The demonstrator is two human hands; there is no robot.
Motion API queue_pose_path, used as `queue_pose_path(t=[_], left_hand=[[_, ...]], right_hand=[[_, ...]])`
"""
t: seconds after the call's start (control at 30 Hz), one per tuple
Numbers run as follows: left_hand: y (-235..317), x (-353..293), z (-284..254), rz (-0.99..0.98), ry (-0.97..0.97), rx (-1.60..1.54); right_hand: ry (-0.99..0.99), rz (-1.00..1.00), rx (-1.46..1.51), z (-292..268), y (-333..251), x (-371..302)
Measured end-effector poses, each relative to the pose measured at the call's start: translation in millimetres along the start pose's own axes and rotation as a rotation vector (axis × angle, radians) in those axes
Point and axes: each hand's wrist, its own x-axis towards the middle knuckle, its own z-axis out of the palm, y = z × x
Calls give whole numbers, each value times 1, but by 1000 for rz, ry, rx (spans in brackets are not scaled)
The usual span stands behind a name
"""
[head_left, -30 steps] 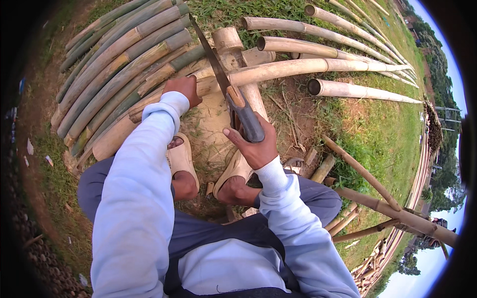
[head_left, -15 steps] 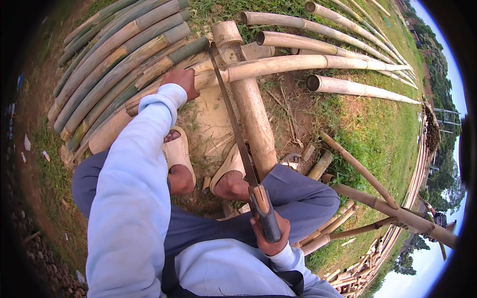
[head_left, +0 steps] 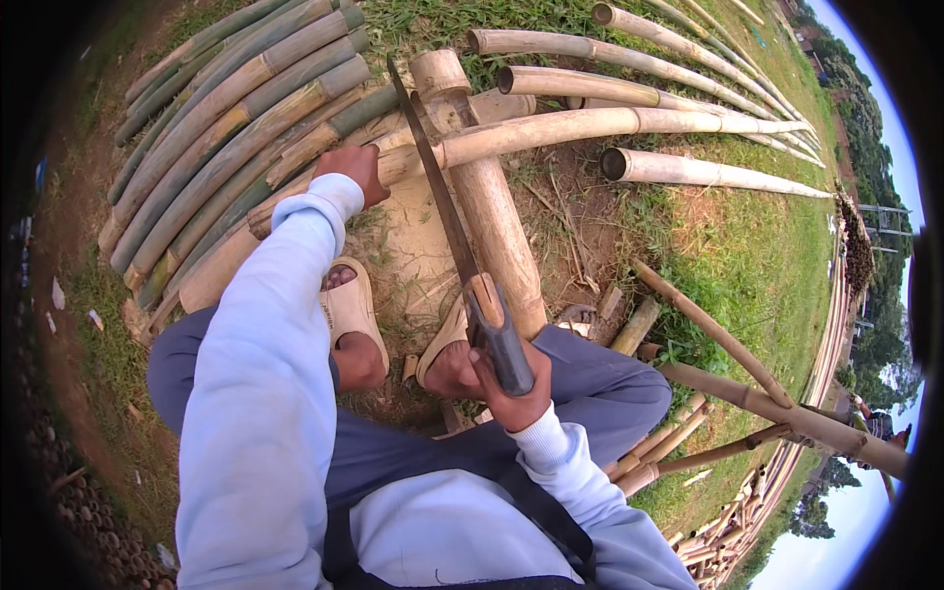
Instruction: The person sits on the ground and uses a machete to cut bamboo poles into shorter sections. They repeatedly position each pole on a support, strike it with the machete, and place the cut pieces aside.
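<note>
My left hand (head_left: pixel 356 175) is wrapped round a pale bamboo pole (head_left: pixel 551 128) just left of the cut line. My right hand (head_left: pixel 513 391) grips the dark handle of a handsaw (head_left: pixel 434 167), near my bent knee. The long blade lies across the pole, and its tip reaches past the far side. Beneath the pole, right of the blade, a thick upright bamboo post (head_left: pixel 500 236) bears it. How deep the blade sits in the pole cannot be made out. Pale sawdust (head_left: pixel 413 221) covers the ground below.
Several greenish bamboo lengths (head_left: pixel 236 128) lie stacked at the left. More long poles (head_left: pixel 718 173) stretch out at the right. A bamboo frame (head_left: pixel 737 393) stands at the right near my knee. My sandalled feet (head_left: pixel 354 305) rest under the pole. Another person (head_left: pixel 880 425) is at the far right edge.
My right hand has pushed the saw forward and slightly left, so the blade's tip reaches farther beyond the pole. My left hand keeps its hold on the bamboo.
</note>
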Motion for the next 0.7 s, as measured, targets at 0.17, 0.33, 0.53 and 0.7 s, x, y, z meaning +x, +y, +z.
queue_pose_path(t=[0.17,0.33,0.53,0.7], left_hand=[[8,0,0,-5,-51,-1],[9,7,6,37,-4,3],[8,11,-13,8,-3,16],[5,-1,-1,-6,-41,12]], right_hand=[[-37,148,-183,-34,-36,-74],[93,-51,33,22,18,79],[79,-76,63,18,19,53],[-48,88,-187,-41,-29,-85]])
